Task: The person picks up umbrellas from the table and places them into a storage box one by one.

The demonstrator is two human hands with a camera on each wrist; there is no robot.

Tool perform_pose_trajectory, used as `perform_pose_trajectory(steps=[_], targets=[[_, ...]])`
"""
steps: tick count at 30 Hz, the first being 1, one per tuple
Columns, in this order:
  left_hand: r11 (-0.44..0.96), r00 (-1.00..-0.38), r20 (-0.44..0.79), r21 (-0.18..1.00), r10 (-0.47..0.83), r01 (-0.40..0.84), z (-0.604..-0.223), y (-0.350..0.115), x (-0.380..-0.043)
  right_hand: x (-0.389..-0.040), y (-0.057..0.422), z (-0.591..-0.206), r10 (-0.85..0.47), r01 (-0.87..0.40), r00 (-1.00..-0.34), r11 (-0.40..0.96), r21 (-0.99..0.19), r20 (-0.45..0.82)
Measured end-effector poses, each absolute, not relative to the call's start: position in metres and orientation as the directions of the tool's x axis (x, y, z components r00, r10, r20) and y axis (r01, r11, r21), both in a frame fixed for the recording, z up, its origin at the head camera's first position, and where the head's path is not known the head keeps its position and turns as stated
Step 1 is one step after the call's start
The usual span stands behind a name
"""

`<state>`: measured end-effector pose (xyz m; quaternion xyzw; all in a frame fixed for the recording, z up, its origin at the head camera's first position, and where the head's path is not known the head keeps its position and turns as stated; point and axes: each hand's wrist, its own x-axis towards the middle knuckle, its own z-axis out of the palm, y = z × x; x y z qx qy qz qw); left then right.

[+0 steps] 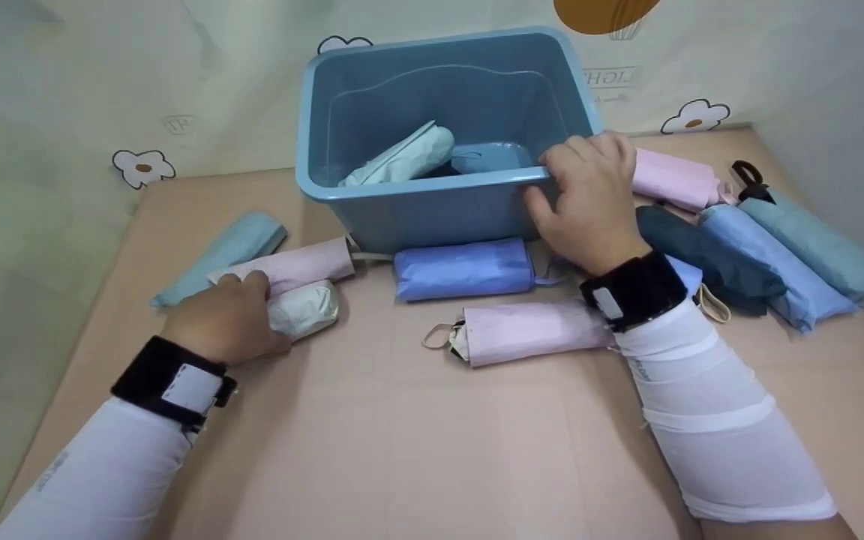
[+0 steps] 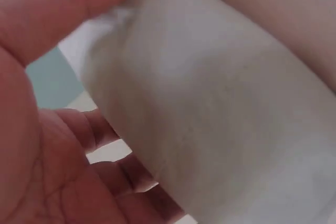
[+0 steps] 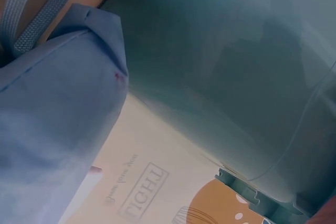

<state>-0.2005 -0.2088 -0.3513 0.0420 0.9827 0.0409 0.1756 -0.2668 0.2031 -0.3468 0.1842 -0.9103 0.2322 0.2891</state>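
Note:
My left hand point(image 1: 223, 319) grips a white folded umbrella point(image 1: 304, 309); its far end sticks out past the fingers. In the left wrist view the thumb lies over the pale cloth point(image 2: 210, 98), with fingers on its other side. A pale pink umbrella point(image 1: 301, 268) and a teal umbrella point(image 1: 226, 251) lie just beyond that hand. My right hand point(image 1: 589, 199) holds the front right rim of a blue plastic bin point(image 1: 432, 214), fingers over the edge and thumb outside. Inside the bin rests a mint umbrella point(image 1: 406, 156), with other items partly hidden below it.
In front of the bin lie a blue umbrella point(image 1: 464, 270) and a pink umbrella point(image 1: 529, 330). To the right are another pink umbrella point(image 1: 672, 178), a dark teal one point(image 1: 709, 259), a light blue one point(image 1: 773, 262) and a grey-green one point(image 1: 818, 244). A patterned wall stands behind.

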Motion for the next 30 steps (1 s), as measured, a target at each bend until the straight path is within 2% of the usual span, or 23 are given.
perform_pose_trajectory(steps=[4, 8, 16, 30], targets=[[0.988, -0.923, -0.352, 0.055, 0.157, 0.147, -0.353, -0.206, -0.196, -0.267, 0.204, -0.345, -0.195, -0.462, -0.772, 0.826, -0.324, 0.605], [0.975, -0.9, -0.375, 0.073, 0.222, 0.21, -0.356, -0.205, -0.193, -0.266, 0.204, -0.344, -0.19, -0.457, -0.777, 0.826, -0.33, 0.6], [0.972, -0.882, -0.411, 0.15, 0.229, 0.182, -0.349, -0.209, -0.193, -0.265, 0.203, -0.345, -0.191, -0.461, -0.776, 0.822, -0.334, 0.601], [0.885, -0.895, -0.209, 0.349, 0.395, 0.309, -0.285, -0.206, -0.188, -0.265, 0.203, -0.346, -0.193, -0.459, -0.784, 0.819, -0.343, 0.59]])
